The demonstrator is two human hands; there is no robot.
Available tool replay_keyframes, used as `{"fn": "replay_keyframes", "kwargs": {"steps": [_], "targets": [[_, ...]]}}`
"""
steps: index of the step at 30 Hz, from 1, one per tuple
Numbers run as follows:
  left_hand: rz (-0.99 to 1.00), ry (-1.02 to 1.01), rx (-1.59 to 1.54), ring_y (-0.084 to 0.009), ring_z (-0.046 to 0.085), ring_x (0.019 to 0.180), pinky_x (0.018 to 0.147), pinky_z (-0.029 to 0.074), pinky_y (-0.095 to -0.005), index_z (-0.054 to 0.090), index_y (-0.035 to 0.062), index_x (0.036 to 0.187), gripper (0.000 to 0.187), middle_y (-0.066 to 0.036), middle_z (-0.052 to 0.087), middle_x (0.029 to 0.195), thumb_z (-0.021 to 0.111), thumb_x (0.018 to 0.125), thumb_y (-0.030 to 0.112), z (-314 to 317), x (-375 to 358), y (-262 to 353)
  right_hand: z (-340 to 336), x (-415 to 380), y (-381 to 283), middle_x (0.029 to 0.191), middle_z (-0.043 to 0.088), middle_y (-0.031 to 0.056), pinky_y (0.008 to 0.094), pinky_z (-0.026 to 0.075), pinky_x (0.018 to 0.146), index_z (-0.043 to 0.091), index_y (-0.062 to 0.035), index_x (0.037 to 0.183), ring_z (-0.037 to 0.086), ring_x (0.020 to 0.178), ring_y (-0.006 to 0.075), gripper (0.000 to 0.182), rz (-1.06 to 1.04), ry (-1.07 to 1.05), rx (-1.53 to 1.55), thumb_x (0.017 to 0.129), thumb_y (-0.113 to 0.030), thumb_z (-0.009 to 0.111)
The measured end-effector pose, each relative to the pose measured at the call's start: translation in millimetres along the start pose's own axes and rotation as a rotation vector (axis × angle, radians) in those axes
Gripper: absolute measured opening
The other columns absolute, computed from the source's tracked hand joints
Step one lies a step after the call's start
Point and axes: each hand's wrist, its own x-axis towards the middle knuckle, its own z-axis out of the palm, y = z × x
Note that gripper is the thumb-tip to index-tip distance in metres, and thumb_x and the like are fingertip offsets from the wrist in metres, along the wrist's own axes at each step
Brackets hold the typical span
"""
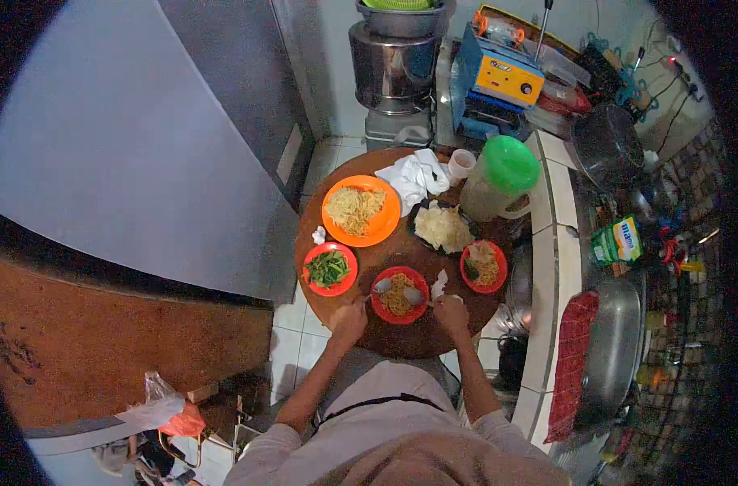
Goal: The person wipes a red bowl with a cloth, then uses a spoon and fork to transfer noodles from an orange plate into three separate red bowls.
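Note:
A red bowl of brown noodles stands near the table's front edge, between my hands. On its left side my left hand is closed around the handle of a spoon, whose silvery head rests over the noodles. From the other side my right hand grips a second spoon, also with its head in the bowl. White crumpled tissue lies just above my right hand. Close by are a red plate of green vegetables and a red bowl of noodles with toppings.
The round brown table also holds an orange plate of noodles, pale crackers, a green-lidded pitcher, a plastic cup and a white cloth. A tiled counter borders the right side.

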Motion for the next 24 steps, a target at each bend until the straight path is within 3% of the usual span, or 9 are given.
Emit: {"fn": "replay_keyframes", "kwargs": {"steps": [1,4,10,12,16,18,22,24], "targets": [[-0.099,-0.112,0.026,-0.0324,0.057,0.061,0.050,0.045,-0.0445,0.051,0.0076,0.087,0.019,-0.016,0.055,0.081,0.041,0.077,0.021,-11,2,6,0,3,-1,0.080,0.058,0.0145,0.0388,0.044,0.064,0.060,-0.0091,0.086,0.056,0.073,0.0309,0.023,-0.001,0.002,0.002,0.073,-0.021,0.046],[-0.105,-0.147,0.044,-0.0329,0.057,0.061,0.051,0.045,-0.0448,0.051,0.0075,0.086,0.019,-0.016,0.055,0.077,0.040,0.078,0.021,-10,4,-1,8,15,-3,0.080,0.058,0.0136,0.0391,0.044,0.066,0.059,-0.0109,0.089,0.055,0.076,0.0307,0.023,-0.077,0.012,0.071,0.074,-0.022,0.045],[-0.088,-0.053,0.021,-0.0341,0.056,0.056,0.050,0.045,-0.0440,0.051,0.0043,0.084,0.021,-0.016,0.056,0.069,0.040,0.078,0.021,-2,-6,-13,17,-9,-43,0.081,0.057,0.0150,0.0419,0.043,0.068,0.056,-0.0103,0.093,0.055,0.077,0.0321,0.025,-0.140,-0.036,0.171,0.076,-0.023,0.042],[-0.096,-0.066,0.034,-0.0341,0.056,0.055,0.048,0.045,-0.0436,0.051,0.0036,0.083,0.022,-0.017,0.056,0.067,0.040,0.079,0.022,-2,-9,-16,26,-12,-44,0.080,0.057,0.0161,0.0429,0.043,0.068,0.056,-0.0093,0.091,0.055,0.077,0.0325,0.024,-0.098,-0.162,0.006,0.078,-0.023,0.041],[-0.131,-0.073,0.092,-0.0338,0.055,0.053,0.045,0.045,-0.0426,0.054,0.0030,0.079,0.024,-0.017,0.056,0.061,0.041,0.079,0.023,-5,-12,-17,24,-3,-29,0.079,0.057,0.0166,0.0433,0.043,0.067,0.056,-0.0095,0.092,0.055,0.077,0.0321,0.025,-0.043,-0.168,-0.004,0.079,-0.025,0.040],[-0.135,-0.085,0.068,-0.0334,0.055,0.052,0.046,0.045,-0.0427,0.054,0.0031,0.077,0.024,-0.017,0.055,0.059,0.041,0.079,0.024,-7,-13,-16,19,-1,-26,0.080,0.057,0.0167,0.0422,0.043,0.066,0.056,-0.0093,0.091,0.055,0.076,0.0320,0.026,-0.020,-0.009,0.131,0.079,-0.028,0.041],[-0.068,0.002,0.036,-0.0325,0.055,0.051,0.046,0.045,-0.0430,0.054,0.0033,0.074,0.024,-0.017,0.055,0.057,0.042,0.078,0.023,-1,-15,-17,1,-4,-25,0.080,0.057,0.0166,0.0413,0.043,0.065,0.057,-0.0089,0.090,0.055,0.076,0.0322,0.028,0.019,-0.070,0.040,0.079,-0.030,0.041],[-0.068,0.005,0.037,-0.0325,0.055,0.051,0.046,0.045,-0.0431,0.054,0.0031,0.073,0.024,-0.017,0.055,0.057,0.042,0.078,0.023,0,-15,-16,7,-1,-10,0.079,0.057,0.0160,0.0406,0.043,0.065,0.057,-0.0107,0.089,0.055,0.075,0.0313,0.027,-0.086,0.022,-0.002,0.080,-0.030,0.040]]}}
